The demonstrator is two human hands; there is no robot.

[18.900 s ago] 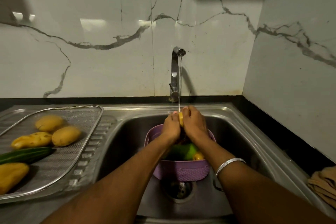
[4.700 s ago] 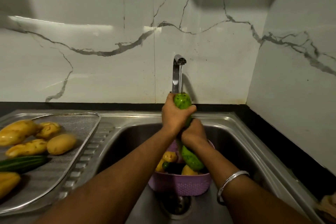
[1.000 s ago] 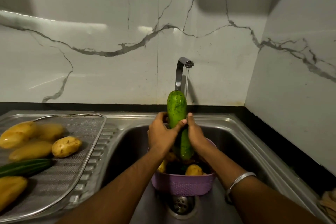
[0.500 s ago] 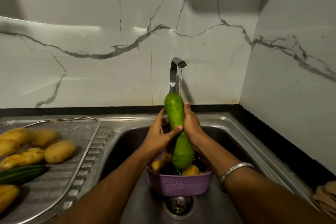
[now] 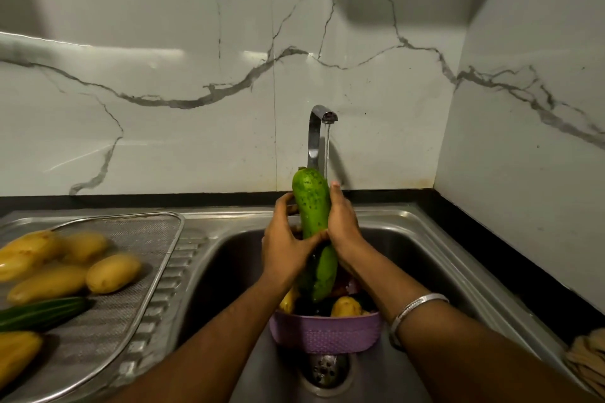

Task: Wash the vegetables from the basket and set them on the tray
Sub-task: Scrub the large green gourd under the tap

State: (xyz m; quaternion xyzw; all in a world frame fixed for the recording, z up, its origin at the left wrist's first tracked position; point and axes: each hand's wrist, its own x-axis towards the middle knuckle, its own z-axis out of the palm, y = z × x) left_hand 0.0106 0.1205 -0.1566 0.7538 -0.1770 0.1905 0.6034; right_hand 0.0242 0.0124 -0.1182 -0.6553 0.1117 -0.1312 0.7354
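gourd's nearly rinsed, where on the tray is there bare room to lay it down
Bare mesh runs along the tray at its right side, between the potatoes and the right rim, and down toward the front, right of the dark cucumber. The left half is crowded with potatoes.

Left hand (image 5: 284,240) and right hand (image 5: 343,222) gripping upright green gourd (image 5: 311,203), tap (image 5: 317,137) running, purple basket (image 5: 324,334) below

I could read no text, label, brand, number or sign anywhere in my view: nothing was printed or marked on any surface or object before me.
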